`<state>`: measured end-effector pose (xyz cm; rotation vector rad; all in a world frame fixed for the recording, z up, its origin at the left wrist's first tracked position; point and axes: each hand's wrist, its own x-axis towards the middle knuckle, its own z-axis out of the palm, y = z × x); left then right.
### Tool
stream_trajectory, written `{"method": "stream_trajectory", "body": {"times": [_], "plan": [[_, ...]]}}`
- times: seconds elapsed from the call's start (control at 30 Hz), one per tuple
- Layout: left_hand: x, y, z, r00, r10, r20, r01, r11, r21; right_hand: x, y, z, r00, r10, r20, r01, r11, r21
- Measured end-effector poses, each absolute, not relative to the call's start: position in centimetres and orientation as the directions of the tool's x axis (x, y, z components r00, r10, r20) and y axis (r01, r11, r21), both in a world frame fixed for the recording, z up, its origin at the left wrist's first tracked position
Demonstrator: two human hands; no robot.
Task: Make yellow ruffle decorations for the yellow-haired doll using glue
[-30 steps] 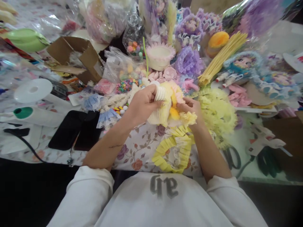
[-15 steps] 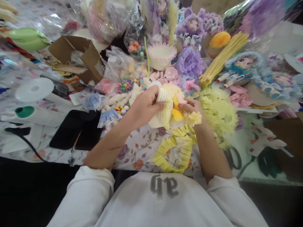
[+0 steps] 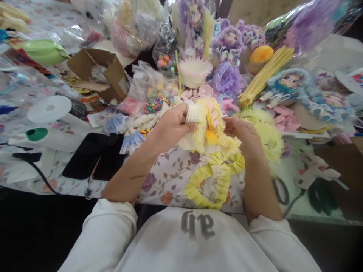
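My left hand [image 3: 173, 126] is closed around the side of a cream ribbed piece with fluffy yellow trim [image 3: 200, 126], which looks like a small basket or hat tipped on its side. Orange and pale pink bits show in its trimmed face. At its right edge is my right hand [image 3: 244, 133], fingers stretched out and apart; whether the fingertips touch the trim I cannot tell. Below both hands, a pleated yellow ribbon [image 3: 195, 181] lies curled on the flowered tablecloth [image 3: 164, 177]. Pale yellow ruffled trim [image 3: 268, 138] is heaped behind my right wrist.
A white glue gun [image 3: 314, 170] and its cable lie at right. Black phones [image 3: 83, 155] and a white spool [image 3: 49, 109] are at left. Behind stand a pink-rimmed basket [image 3: 195, 73], a cardboard box [image 3: 99, 71], yellow sticks [image 3: 263, 77] and several dolls [image 3: 290, 83].
My right hand has let go of the yellow trim and drawn slightly right, its fingers straightening. My left hand keeps its hold. The whole view has shifted a little.
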<state>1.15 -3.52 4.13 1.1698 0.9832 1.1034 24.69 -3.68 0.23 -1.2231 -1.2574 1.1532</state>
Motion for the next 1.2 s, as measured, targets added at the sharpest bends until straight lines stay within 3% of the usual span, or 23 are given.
{"method": "stream_trajectory", "body": {"times": [0.1, 0.2, 0.3, 0.37, 0.4, 0.43, 0.5, 0.57, 0.6, 0.67, 0.77, 0.83, 0.9, 1.03, 1.2], "plan": [[0.9, -3.2, 3.8, 0.245, 0.969, 0.015, -0.134, 0.018, 0.991, 25.7, -5.3, 0.6, 0.119, 0.984, 0.135, 0.149, 0.117, -0.982], [0.5, -2.4, 3.2, 0.168, 0.983, 0.079, -0.156, -0.052, 0.986, 28.0, -8.3, 0.3, 0.332, 0.907, 0.257, 0.278, 0.167, -0.946], [0.3, -1.3, 2.4, 0.046, 0.991, 0.126, -0.143, -0.118, 0.983, 31.6, -12.1, -1.6, 0.609, 0.648, 0.457, 0.528, 0.100, -0.844], [0.3, -0.6, 2.0, -0.020, 0.990, 0.136, -0.138, -0.138, 0.981, 33.8, -14.5, -3.3, 0.675, 0.341, 0.654, 0.719, -0.108, -0.686], [0.4, -0.3, 1.8, -0.043, 0.990, 0.134, -0.142, -0.139, 0.980, 34.6, -15.6, -4.1, 0.676, 0.289, 0.678, 0.735, -0.204, -0.646], [0.6, -0.1, 1.7, -0.057, 0.990, 0.127, -0.151, -0.134, 0.979, 34.9, -16.5, -4.7, 0.662, 0.289, 0.691, 0.749, -0.283, -0.599], [0.9, 0.2, 1.5, -0.064, 0.992, 0.108, -0.173, -0.117, 0.978, 34.1, -17.7, -5.2, 0.527, 0.389, 0.756, 0.849, -0.285, -0.445], [1.3, 0.2, 1.2, -0.047, 0.993, 0.111, -0.192, -0.118, 0.974, 31.5, -17.4, -4.5, 0.220, 0.574, 0.788, 0.973, -0.071, -0.221], [1.5, 0.1, 1.0, -0.032, 0.992, 0.124, -0.195, -0.128, 0.972, 29.7, -16.6, -3.9, 0.028, 0.594, 0.804, 0.985, 0.120, -0.123], [1.7, -0.2, 0.7, -0.003, 0.987, 0.162, -0.180, -0.160, 0.971, 26.0, -14.2, -2.2, -0.263, 0.560, 0.785, 0.888, 0.459, -0.030], [1.8, -0.8, 0.5, 0.015, 0.981, 0.196, -0.091, -0.194, 0.977, 21.3, -9.6, 0.0, -0.535, 0.410, 0.738, 0.727, 0.668, 0.156], [1.7, -1.2, 0.8, 0.012, 0.979, 0.202, -0.010, -0.202, 0.979, 19.4, -7.0, 0.7, -0.573, 0.383, 0.725, 0.742, 0.619, 0.259], [1.7, -1.6, 1.2, 0.008, 0.977, 0.214, 0.062, -0.215, 0.975, 18.4, -5.2, 0.7, -0.551, 0.436, 0.711, 0.795, 0.534, 0.288], [1.8, -2.0, 1.7, -0.003, 0.967, 0.255, 0.148, -0.252, 0.956, 17.8, -4.0, -0.2, -0.435, 0.571, 0.696, 0.881, 0.431, 0.197], [1.8, -2.2, 1.8, 0.005, 0.965, 0.261, 0.179, -0.258, 0.950, 18.1, -3.7, -0.4, -0.364, 0.659, 0.659, 0.897, 0.438, 0.057]]}}
